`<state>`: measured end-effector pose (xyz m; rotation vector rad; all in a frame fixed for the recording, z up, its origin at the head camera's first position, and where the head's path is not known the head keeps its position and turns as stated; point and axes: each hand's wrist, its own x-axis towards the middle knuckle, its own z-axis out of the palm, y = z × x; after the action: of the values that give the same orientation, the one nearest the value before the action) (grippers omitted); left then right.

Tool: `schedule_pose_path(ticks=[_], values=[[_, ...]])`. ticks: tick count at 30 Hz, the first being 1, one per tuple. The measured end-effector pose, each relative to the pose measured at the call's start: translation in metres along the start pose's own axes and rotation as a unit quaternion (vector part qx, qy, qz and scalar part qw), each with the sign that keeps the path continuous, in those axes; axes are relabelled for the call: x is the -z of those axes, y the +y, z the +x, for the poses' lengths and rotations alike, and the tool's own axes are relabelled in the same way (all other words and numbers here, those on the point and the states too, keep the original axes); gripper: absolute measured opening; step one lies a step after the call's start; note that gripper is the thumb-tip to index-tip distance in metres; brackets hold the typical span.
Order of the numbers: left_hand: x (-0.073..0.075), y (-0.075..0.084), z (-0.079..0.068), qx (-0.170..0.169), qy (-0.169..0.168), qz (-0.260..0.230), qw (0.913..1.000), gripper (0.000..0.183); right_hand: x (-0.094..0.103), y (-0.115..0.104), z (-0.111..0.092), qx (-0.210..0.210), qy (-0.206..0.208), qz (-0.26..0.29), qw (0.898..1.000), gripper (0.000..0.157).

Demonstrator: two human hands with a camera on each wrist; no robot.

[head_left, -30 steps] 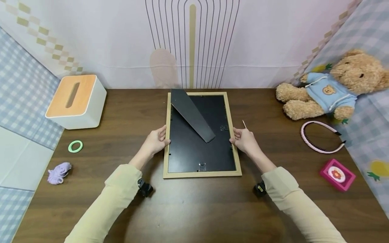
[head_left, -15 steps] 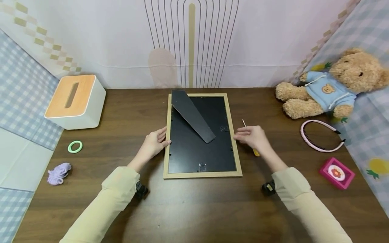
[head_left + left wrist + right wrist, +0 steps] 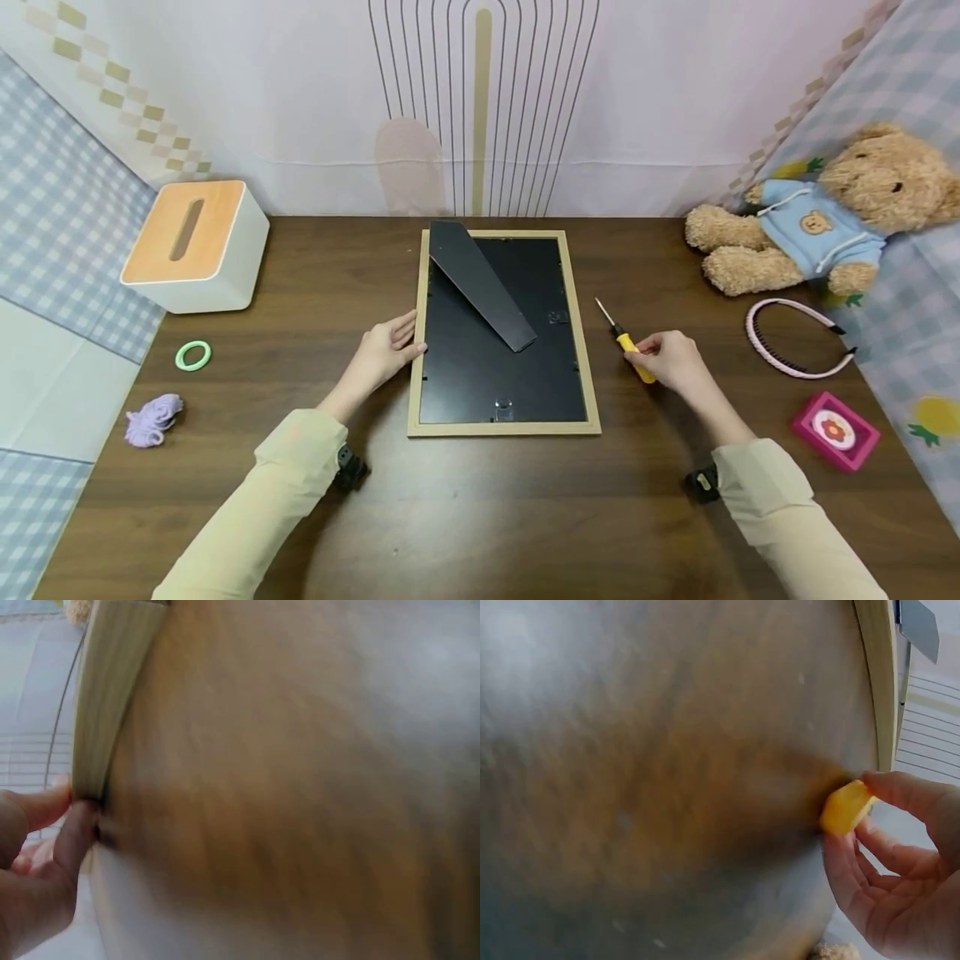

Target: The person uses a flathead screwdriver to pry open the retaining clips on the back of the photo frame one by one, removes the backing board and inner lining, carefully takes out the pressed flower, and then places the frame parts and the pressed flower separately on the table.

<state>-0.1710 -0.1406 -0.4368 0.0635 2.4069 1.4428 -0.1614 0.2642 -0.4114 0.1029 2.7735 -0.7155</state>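
Observation:
A picture frame (image 3: 504,429) lies face down on the table, its pale wooden border around a black backing board (image 3: 465,383). The black stand leg (image 3: 483,287) runs diagonally across the back. My left hand (image 3: 381,354) holds the frame's left edge, thumb on top; in the left wrist view, thumb and fingers pinch the wooden border (image 3: 112,697). To the right of the frame, my right hand (image 3: 673,362) pinches a screwdriver (image 3: 626,341) by its yellow handle, the metal tip pointing up and left. Only the handle's yellow end (image 3: 844,810) shows in the right wrist view.
A white tissue box with a wooden lid (image 3: 198,242) stands back left. Near it lie a green ring (image 3: 202,364) and a lilac scrunchie (image 3: 153,419). At right are a teddy bear (image 3: 813,221), a pink headband (image 3: 765,354) and a magenta box (image 3: 813,450).
My right hand has let go of the frame's right edge, moved right and taken hold of the screwdriver on the table. My left hand has stayed on the frame.

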Motion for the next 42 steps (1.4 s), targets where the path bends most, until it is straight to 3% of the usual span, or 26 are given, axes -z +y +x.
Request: schedule_pose_path(ticks=[3,6,9,14,17,21,27,33,37,42], values=[[0.001,-0.004,0.000,-0.002,-0.013,-0.051,0.9986,0.063,0.007,-0.002,-0.001,0.011,0.009,-0.008,1.000,0.031],[0.003,-0.008,-0.001,0.001,-0.028,-0.087,0.9958,0.063,0.014,-0.007,-0.002,0.034,0.027,0.017,0.999,0.033],[0.006,-0.008,-0.001,0.000,-0.033,-0.085,0.9958,0.064,0.016,-0.017,-0.002,0.069,0.048,0.067,0.994,0.032],[0.008,-0.007,0.000,-0.005,-0.038,-0.083,0.9958,0.064,0.003,-0.042,0.002,0.125,0.084,0.146,0.978,0.026],[0.009,-0.007,0.001,-0.008,-0.040,-0.083,0.9957,0.064,-0.008,-0.060,0.004,0.142,0.077,0.181,0.970,0.026],[0.010,-0.006,0.002,-0.018,-0.043,-0.087,0.9951,0.063,-0.022,-0.084,0.005,0.142,0.030,0.210,0.967,0.027],[0.010,-0.003,0.001,-0.028,-0.048,-0.080,0.9953,0.062,-0.047,-0.108,0.004,0.162,-0.024,0.198,0.966,0.026],[0.008,-0.003,0.000,-0.034,-0.056,-0.084,0.9943,0.063,-0.064,-0.120,0.002,0.191,-0.052,0.174,0.965,0.022],[0.009,-0.008,-0.003,-0.055,-0.100,-0.077,0.9904,0.068,-0.069,-0.125,0.001,0.223,-0.050,0.159,0.960,0.017],[0.012,-0.015,-0.011,-0.080,-0.172,-0.087,0.9780,0.078,-0.070,-0.129,-0.001,0.238,-0.061,0.136,0.960,0.015]])
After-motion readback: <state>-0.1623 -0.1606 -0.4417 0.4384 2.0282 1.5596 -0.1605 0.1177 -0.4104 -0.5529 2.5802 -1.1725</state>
